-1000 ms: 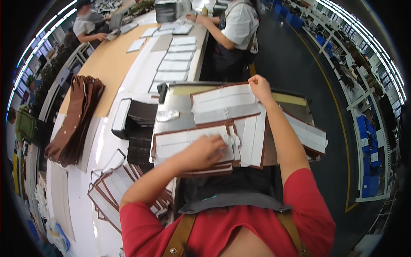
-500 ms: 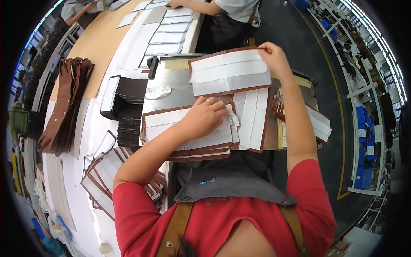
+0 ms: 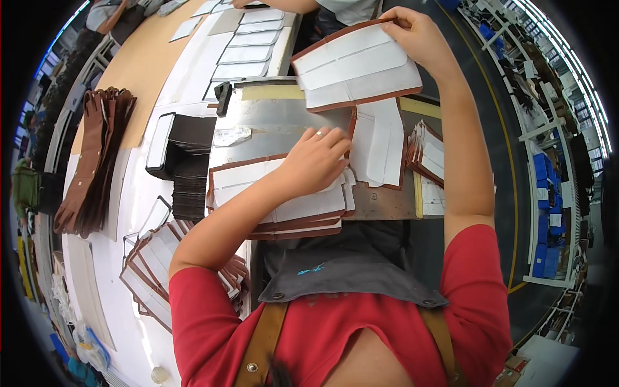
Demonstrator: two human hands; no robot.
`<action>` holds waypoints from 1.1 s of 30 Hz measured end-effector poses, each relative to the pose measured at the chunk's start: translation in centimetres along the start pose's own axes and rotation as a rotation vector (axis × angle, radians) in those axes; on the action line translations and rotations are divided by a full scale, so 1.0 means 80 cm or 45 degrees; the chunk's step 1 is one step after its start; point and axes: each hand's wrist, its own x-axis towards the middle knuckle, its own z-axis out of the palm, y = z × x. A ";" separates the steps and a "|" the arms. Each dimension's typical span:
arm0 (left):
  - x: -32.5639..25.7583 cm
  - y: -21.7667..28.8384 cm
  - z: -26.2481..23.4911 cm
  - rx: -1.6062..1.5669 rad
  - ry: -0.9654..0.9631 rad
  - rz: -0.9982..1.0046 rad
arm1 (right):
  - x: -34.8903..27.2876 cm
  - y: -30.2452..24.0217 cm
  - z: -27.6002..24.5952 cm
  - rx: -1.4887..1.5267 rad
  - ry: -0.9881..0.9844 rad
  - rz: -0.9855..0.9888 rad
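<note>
My right hand is raised at the far side, its fingers and thumb pinching the upper right corner of a white-lined panel with brown edges. This panel is tilted above a metal plate. Below it, a second white-lined, brown-edged panel lies at a slant; I cannot tell whether the two are joined. My left hand rests over the right end of a stack of similar panels. Its fingers are bent and a little apart, with the tips beside the second panel's brown edge. What lies under the palm is hidden.
Left of the metal plate stands a stack of black pieces. Brown strap-like pieces lie farther left, and fanned panels nearer. More brown-edged panels sit at right. A co-worker's arm reaches in across the table.
My right hand has moved up and away, raising and tilting the held panel. The slanted panel below has shifted away too, baring metal at the near edge. My left hand has moved slightly away.
</note>
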 end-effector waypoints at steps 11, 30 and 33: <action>0.036 0.004 0.059 0.180 -0.063 0.076 | -0.016 -0.068 -0.006 -0.445 0.134 -0.225; 0.029 0.036 0.055 0.050 -0.166 0.106 | 0.029 -0.122 -0.043 0.427 0.352 0.055; 0.026 0.050 0.047 0.064 -0.193 0.180 | 0.021 0.030 0.014 0.581 0.054 0.068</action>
